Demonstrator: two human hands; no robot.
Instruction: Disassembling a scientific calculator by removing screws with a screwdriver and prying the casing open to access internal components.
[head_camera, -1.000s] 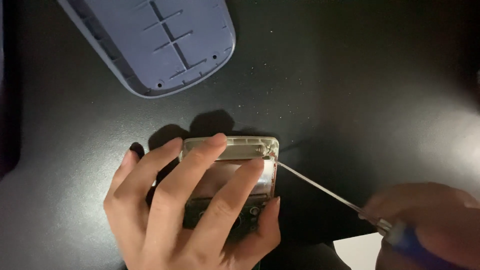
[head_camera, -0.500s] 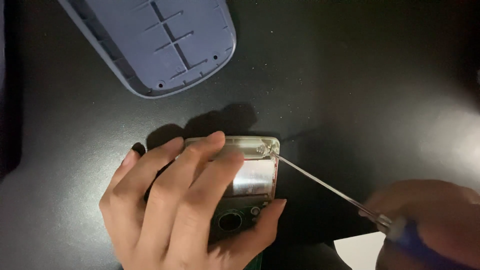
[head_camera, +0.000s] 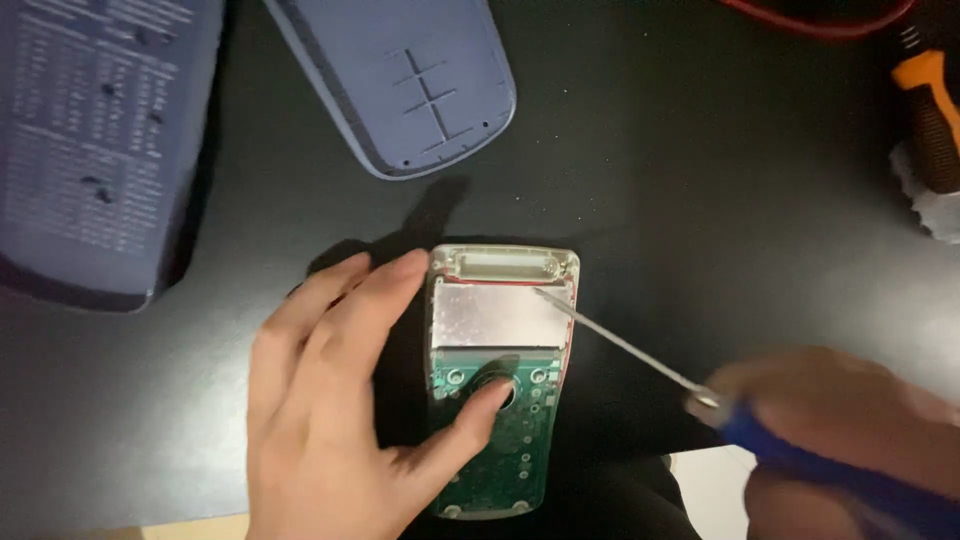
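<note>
Left hand (head_camera: 345, 400) lies spread, thumb pinning the light, likely fragile bare circuit board (head_camera: 500, 385) flat; right hand (head_camera: 850, 420), blurred, keeps its grip pressed around the thin screwdriver (head_camera: 620, 345).

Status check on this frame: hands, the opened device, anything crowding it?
Left hand steadies circuit board, thumb on it. Right hand grips blue screwdriver, tip at board's upper right. Blue cover lies apart.
</note>
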